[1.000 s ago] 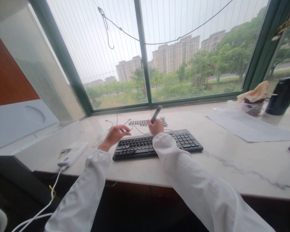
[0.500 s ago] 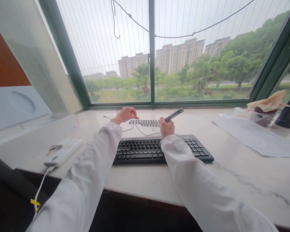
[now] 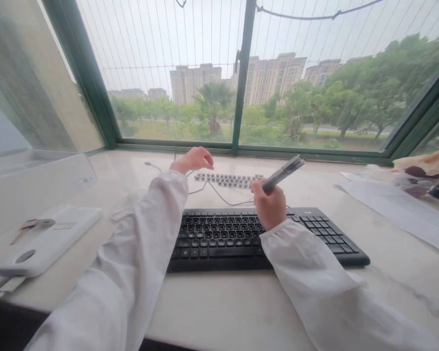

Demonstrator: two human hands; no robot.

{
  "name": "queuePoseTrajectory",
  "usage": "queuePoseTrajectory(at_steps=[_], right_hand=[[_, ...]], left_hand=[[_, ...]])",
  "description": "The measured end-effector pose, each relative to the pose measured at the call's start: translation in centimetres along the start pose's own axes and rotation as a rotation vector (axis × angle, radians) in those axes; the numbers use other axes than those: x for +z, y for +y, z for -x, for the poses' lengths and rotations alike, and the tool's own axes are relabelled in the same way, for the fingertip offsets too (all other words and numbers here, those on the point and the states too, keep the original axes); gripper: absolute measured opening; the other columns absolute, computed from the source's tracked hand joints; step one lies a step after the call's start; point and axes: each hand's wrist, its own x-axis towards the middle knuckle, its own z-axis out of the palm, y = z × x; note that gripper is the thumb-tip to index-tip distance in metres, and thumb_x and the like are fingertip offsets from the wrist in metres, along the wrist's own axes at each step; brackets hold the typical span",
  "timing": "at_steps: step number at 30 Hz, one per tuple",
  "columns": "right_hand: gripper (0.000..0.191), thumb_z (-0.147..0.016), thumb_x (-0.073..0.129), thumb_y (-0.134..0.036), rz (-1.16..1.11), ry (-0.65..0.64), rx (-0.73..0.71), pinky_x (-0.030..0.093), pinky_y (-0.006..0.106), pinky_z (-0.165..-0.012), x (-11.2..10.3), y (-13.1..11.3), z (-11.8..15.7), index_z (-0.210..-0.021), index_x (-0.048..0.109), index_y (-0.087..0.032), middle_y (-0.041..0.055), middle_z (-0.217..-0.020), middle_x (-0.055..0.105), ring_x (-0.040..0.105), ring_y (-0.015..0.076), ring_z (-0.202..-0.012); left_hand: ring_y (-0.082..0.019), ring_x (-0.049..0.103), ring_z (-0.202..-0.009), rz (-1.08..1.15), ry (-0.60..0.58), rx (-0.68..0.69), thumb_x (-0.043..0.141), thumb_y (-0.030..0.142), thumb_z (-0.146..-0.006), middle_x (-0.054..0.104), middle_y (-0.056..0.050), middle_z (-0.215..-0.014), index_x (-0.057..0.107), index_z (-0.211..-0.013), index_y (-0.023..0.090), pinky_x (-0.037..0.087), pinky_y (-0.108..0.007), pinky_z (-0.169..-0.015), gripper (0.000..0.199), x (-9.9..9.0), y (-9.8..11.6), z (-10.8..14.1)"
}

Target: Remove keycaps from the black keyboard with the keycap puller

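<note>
My right hand (image 3: pixel 272 202) grips a thick grey pen-shaped tool (image 3: pixel 283 174) over the back edge of a black keyboard (image 3: pixel 219 252). The tool tilts up to the right, and its lower end is hidden by my hand. Many middle keys have no caps and show bare square mounts. Behind the keyboard lie rows of loose keycaps (image 3: pixel 229 180) on the sill. My left hand (image 3: pixel 194 160) hovers at their left end, its fingers curled together. Whether a small thing is between those fingertips is too unclear to tell.
A thin dark cable (image 3: pixel 219 197) runs between keyboard and keycaps. At left are a white power bank (image 3: pixel 51 239) with keys (image 3: pixel 32 224) on it and an open white box (image 3: pixel 58 180). Papers (image 3: pixel 395 204) and a plastic bag (image 3: pixel 413 183) lie at right, before the window.
The view has come closer and lower, so the keyboard looks larger. My right hand with the grey tool has shifted slightly right. My left hand remains by the keycaps.
</note>
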Motion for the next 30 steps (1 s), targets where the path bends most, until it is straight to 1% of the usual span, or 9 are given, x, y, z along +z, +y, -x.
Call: queuePoseTrajectory(at_steps=[3, 7, 14, 16, 19, 21, 24, 27, 30], right_hand=[[0.024, -0.074, 0.052, -0.035, 0.034, -0.006, -0.048, 0.035, 0.026, -0.052, 0.2, 0.3, 0.2, -0.054, 0.049, -0.021, -0.0033, -0.044, 0.045, 0.045, 0.0142, -0.047], [0.025, -0.075, 0.052, -0.035, 0.073, -0.009, -0.097, 0.035, 0.025, -0.05, 0.2, 0.7, 0.2, -0.055, 0.048, -0.021, -0.0038, -0.044, 0.043, 0.044, 0.0135, -0.046], [0.026, -0.076, 0.052, -0.034, 0.101, -0.027, -0.125, 0.035, 0.025, -0.05, 0.3, 0.6, 0.4, -0.054, 0.046, -0.021, -0.0043, -0.044, 0.042, 0.043, 0.0127, -0.047], [0.025, -0.075, 0.052, -0.034, 0.105, -0.028, -0.126, 0.035, 0.025, -0.05, 0.2, 0.5, 0.5, -0.054, 0.046, -0.021, -0.0045, -0.043, 0.041, 0.042, 0.0125, -0.046], [0.025, -0.075, 0.051, -0.034, 0.105, -0.029, -0.127, 0.035, 0.025, -0.049, 0.2, 0.5, 0.5, -0.054, 0.047, -0.021, -0.0044, -0.043, 0.04, 0.041, 0.0125, -0.046], [0.025, -0.075, 0.051, -0.034, 0.104, -0.029, -0.127, 0.035, 0.025, -0.049, 0.2, 0.5, 0.5, -0.054, 0.047, -0.021, -0.0039, -0.043, 0.042, 0.042, 0.0127, -0.046], [0.024, -0.074, 0.051, -0.034, 0.098, -0.028, -0.118, 0.035, 0.025, -0.05, 0.1, 0.4, 0.5, -0.054, 0.047, -0.021, -0.0032, -0.045, 0.044, 0.044, 0.0132, -0.047], [0.023, -0.074, 0.052, -0.033, 0.099, -0.031, -0.098, 0.035, 0.025, -0.051, 0.1, 0.3, 0.5, -0.055, 0.047, -0.021, -0.0029, -0.046, 0.046, 0.045, 0.0134, -0.048], [0.023, -0.074, 0.051, -0.032, 0.109, -0.038, -0.097, 0.036, 0.026, -0.052, 0.0, 0.3, 0.5, -0.055, 0.047, -0.021, -0.0033, -0.045, 0.045, 0.045, 0.0135, -0.048]], left_hand=[[-0.019, 0.062, -0.08, 0.032, -0.036, 0.0, 0.074, 0.031, -0.064, 0.07, -0.005, -0.079, 0.076, -0.08, 0.017, 0.045, -0.031, -0.076, 0.021, 0.6, -0.2, 0.0], [-0.019, 0.061, -0.081, 0.041, -0.101, 0.009, 0.072, 0.028, -0.065, 0.07, -0.006, -0.089, 0.075, -0.087, 0.017, 0.046, -0.03, -0.076, 0.024, 1.7, -0.3, 0.0], [-0.014, 0.06, -0.071, 0.061, -0.263, 0.078, 0.07, 0.022, -0.064, 0.07, -0.003, -0.098, 0.071, -0.093, 0.021, 0.045, -0.026, -0.063, 0.029, 3.4, -1.3, -0.3], [-0.014, 0.06, -0.071, 0.066, -0.266, 0.096, 0.07, 0.022, -0.064, 0.07, -0.003, -0.099, 0.071, -0.092, 0.022, 0.045, -0.026, -0.063, 0.028, 3.8, -1.5, -0.3], [-0.015, 0.061, -0.077, 0.068, -0.233, 0.165, 0.071, 0.023, -0.063, 0.071, -0.002, -0.095, 0.071, -0.09, 0.021, 0.045, -0.026, -0.069, 0.027, 4.2, -1.9, -0.2], [-0.014, 0.061, -0.079, 0.09, -0.246, 0.189, 0.072, 0.023, -0.063, 0.071, -0.002, -0.093, 0.07, -0.093, 0.021, 0.045, -0.026, -0.071, 0.03, 4.4, -2.1, -0.3], [-0.014, 0.062, -0.075, 0.126, -0.281, 0.178, 0.072, 0.024, -0.064, 0.072, -0.001, -0.092, 0.069, -0.095, 0.022, 0.045, -0.026, -0.07, 0.031, 4.7, -2.4, -0.3], [-0.013, 0.062, -0.075, 0.124, -0.266, 0.196, 0.073, 0.025, -0.063, 0.072, -0.001, -0.09, 0.07, -0.089, 0.021, 0.045, -0.026, -0.07, 0.027, 4.9, -2.7, -0.4], [-0.013, 0.062, -0.074, 0.092, -0.219, 0.197, 0.074, 0.027, -0.062, 0.071, -0.001, -0.088, 0.07, -0.082, 0.021, 0.044, -0.026, -0.07, 0.021, 5.2, -3.0, -0.4]])
